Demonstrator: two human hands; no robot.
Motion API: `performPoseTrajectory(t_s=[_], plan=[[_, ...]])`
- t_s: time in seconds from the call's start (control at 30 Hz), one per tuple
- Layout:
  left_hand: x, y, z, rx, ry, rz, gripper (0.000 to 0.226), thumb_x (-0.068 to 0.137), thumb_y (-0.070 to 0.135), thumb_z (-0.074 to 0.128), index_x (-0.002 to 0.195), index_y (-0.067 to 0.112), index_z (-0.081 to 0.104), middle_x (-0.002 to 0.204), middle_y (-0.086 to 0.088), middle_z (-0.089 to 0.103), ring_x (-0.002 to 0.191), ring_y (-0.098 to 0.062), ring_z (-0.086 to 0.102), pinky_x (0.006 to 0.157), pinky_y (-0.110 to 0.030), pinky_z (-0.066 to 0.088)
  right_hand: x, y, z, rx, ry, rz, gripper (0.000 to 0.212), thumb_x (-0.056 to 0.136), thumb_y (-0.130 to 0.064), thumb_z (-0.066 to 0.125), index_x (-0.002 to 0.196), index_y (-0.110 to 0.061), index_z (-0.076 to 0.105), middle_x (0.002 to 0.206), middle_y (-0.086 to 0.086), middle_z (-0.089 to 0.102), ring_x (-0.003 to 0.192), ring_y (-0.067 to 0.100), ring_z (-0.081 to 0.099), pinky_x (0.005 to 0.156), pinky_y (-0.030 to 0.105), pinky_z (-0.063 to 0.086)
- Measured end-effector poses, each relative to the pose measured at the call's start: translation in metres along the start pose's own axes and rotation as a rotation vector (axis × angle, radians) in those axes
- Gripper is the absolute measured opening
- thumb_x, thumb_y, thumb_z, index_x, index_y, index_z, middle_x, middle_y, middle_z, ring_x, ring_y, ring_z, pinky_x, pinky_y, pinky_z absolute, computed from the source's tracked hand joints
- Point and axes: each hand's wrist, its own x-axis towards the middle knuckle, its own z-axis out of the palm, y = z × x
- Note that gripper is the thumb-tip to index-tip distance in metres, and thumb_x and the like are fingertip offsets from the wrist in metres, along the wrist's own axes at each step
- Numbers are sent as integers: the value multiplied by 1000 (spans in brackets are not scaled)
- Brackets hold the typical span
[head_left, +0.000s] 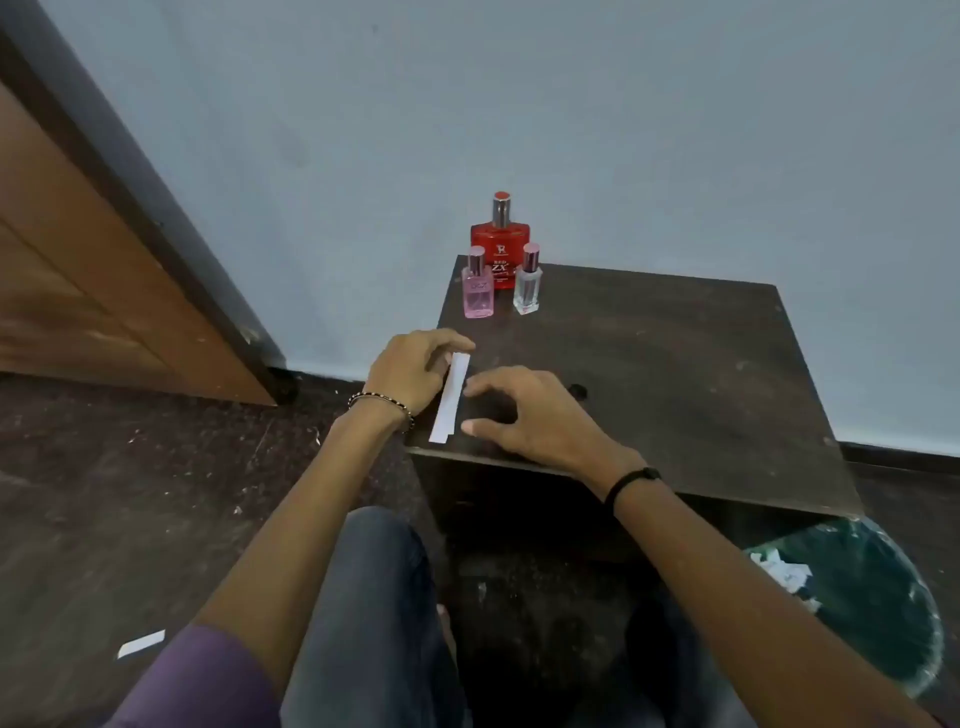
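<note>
Just inside the surface's (675, 364) near left corner lies the paper strip (451, 397). The left hand (410, 371) touches its far end, grip unclear; the right hand (524, 410) arches loosely beside it, holding nothing. Behind, well apart, stand a red bottle (500, 249), pink bottle (478, 291) and clear bottle (526, 286).

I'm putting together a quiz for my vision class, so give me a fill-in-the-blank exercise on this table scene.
1. The ____ paper strip lies on the table between the left hand and the right hand.
2. The biggest bottle is coloured ____.
3. The pink bottle stands ____ of the clear bottle.
4. Paper scraps lie in the ____ bin.
Missing words: white; red; left; green.
</note>
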Motion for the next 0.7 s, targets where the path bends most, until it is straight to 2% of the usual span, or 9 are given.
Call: performPoseTrajectory(t_s=[0.07, 0.13, 0.2, 0.37, 0.5, 0.57, 0.7], plan=[[-6, -6, -1, -33, -55, 7, 33, 95, 3, 56, 117, 22, 72, 120, 4, 72, 115, -15, 63, 97, -18, 41, 3, -9, 8, -5, -68, -60, 54, 85, -40, 75, 133, -20, 60, 138, -2, 61, 126, 17, 55, 106, 38, 45], [-12, -10, 2, -45, -76, 21, 33, 96, 5, 58, 120, 23, 71, 123, 4, 70, 119, -14, 60, 97, -15, 38, 3, -15, 15, -34, -128, -56, 63, 86, -39, 74, 141, -19, 52, 145, 0, 55, 132, 18, 51, 110, 37, 42], [-14, -16, 8, -84, -55, 22, 33, 95, 7, 59, 121, 25, 70, 122, 3, 70, 117, -13, 59, 95, -13, 37, 4, -11, 21, -44, -118, -33, 64, 88, -40, 72, 144, -18, 49, 146, 0, 55, 133, 19, 51, 110, 39, 43], [-13, -22, 22, -189, 42, 14, 33, 94, 8, 60, 119, 29, 71, 116, 5, 69, 111, -4, 53, 89, 3, 33, 8, 0, 25, -117, -3, -49, 52, 89, -43, 69, 135, -21, 59, 131, -3, 67, 119, 18, 62, 98, 42, 51], [-13, -19, 32, -229, 95, 23, 30, 96, 10, 58, 118, 24, 71, 113, 10, 70, 117, -6, 51, 91, 1, 36, 13, 7, 19, -167, 25, -74, 47, 90, -45, 67, 130, -20, 64, 125, -1, 71, 113, 20, 66, 94, 43, 53], [-13, -20, 35, -246, 119, 28, 29, 97, 10, 57, 118, 24, 71, 110, 13, 68, 117, -6, 50, 92, -1, 37, 14, 11, 17, -166, 40, -114, 39, 93, -39, 65, 127, -21, 67, 122, -2, 72, 110, 18, 67, 94, 42, 54], [-11, -21, 40, -246, 128, 30, 36, 97, 4, 51, 119, 23, 71, 110, 11, 67, 114, 0, 48, 90, 2, 35, 14, 13, 17, -48, 168, -149, 23, 97, -27, 64, 114, -19, 76, 109, -6, 77, 97, 9, 71, 87, 29, 55]])
